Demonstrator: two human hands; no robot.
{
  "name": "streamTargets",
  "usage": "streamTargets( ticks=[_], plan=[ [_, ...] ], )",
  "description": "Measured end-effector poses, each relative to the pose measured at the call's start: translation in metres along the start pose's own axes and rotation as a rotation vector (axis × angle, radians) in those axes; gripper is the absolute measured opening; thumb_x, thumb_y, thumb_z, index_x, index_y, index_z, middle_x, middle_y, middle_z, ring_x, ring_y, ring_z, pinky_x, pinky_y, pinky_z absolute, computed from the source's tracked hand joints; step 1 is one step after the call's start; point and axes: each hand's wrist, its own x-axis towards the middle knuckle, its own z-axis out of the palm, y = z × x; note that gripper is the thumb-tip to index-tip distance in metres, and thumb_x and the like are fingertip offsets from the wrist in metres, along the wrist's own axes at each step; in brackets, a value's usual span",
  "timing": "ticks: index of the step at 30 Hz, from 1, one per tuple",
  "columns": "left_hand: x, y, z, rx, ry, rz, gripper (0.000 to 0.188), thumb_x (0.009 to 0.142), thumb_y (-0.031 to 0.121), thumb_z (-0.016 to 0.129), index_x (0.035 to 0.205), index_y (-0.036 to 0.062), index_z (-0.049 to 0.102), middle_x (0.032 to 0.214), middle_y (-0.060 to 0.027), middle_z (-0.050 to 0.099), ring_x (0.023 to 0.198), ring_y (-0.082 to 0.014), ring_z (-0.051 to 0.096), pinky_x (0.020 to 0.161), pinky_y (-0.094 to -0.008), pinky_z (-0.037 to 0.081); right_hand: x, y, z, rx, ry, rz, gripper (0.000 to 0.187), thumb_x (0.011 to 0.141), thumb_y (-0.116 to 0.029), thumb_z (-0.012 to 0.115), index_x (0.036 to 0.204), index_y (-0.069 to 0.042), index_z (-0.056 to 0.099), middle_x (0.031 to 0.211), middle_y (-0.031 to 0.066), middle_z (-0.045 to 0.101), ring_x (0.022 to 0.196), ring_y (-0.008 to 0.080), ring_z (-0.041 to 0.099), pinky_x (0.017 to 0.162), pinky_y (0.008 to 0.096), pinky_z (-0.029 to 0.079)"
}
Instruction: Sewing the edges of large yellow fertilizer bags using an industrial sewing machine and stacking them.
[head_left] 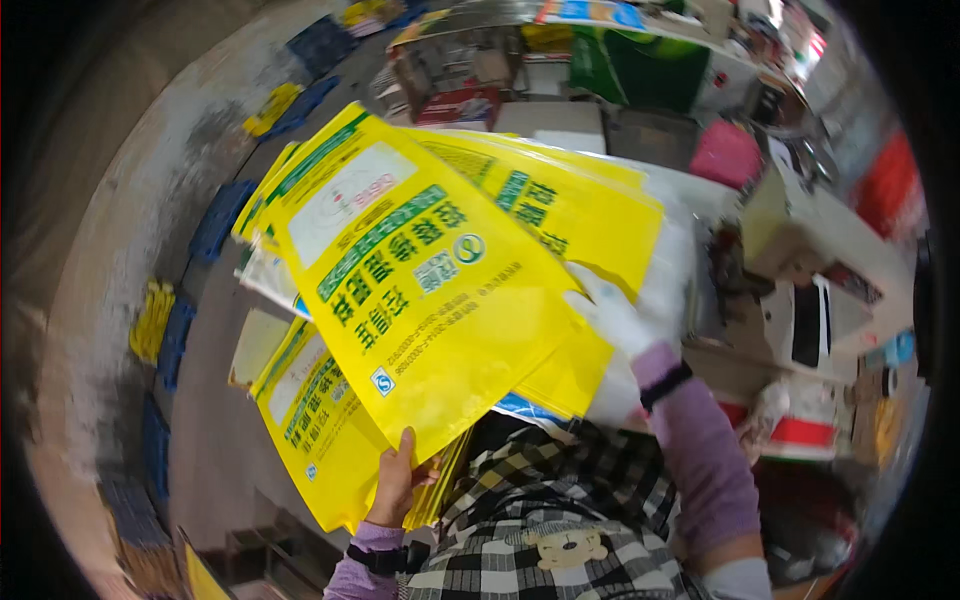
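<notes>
A flat yellow plastic bag (430,290) with green print slants across the middle of the head view. My left hand (394,484), bare, pinches its lower corner, thumb on top. My right hand (614,316), in a white glove, grips the bag's right edge with its fingertips; part of the grip is hidden. Behind this bag lies a stack of similar yellow bags (610,225), the upper part reaching under my right hand. More yellow bags (315,420) fan out at the lower left, beside and beneath my left hand.
Blue trays with yellow bundles (153,320) line the wall on the left. At the back stand an opened cardboard box (455,60) and a green panel (635,68). A pink object (726,154) and a white machine-like housing (800,230) are on the right.
</notes>
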Motion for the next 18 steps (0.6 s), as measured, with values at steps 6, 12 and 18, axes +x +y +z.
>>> streamTargets(
  ticks=[6,12,18],
  plan=[
    [-0.053,0.059,-0.064,-0.359,0.330,0.550,0.035,0.096,0.032,0.057,0.115,0.0030,0.056,0.103,-0.0094,0.066,0.092,-0.0192,0.065,0.080,-0.0352,0.053,-0.006,-0.045,0.050,-0.093,-0.164,-0.197,0.034,0.091,-0.018,0.048,0.123,-0.019,0.061,0.078,0.0147,0.065,0.077,0.0326,0.065,0.066,0.0429,0.051],
    [-0.125,0.019,-0.140,-0.329,0.499,0.660,0.035,0.093,0.025,0.057,0.116,-0.0011,0.057,0.113,-0.0122,0.064,0.102,-0.0226,0.064,0.089,-0.0355,0.051,-0.007,-0.143,0.175,-0.215,-0.357,-0.328,0.029,0.087,-0.011,0.050,0.111,-0.014,0.065,0.078,0.0132,0.062,0.073,0.0307,0.064,0.063,0.0401,0.051],
    [-0.101,-0.074,-0.146,-0.288,0.553,0.464,0.026,0.088,0.004,0.059,0.110,-0.0084,0.061,0.102,-0.0118,0.068,0.086,-0.0219,0.067,0.079,-0.0320,0.053,-0.086,-0.112,0.241,-0.465,-0.533,-0.198,0.033,0.089,-0.012,0.051,0.121,-0.006,0.057,0.091,0.0147,0.063,0.081,0.0304,0.065,0.069,0.0416,0.053]
  ],
)
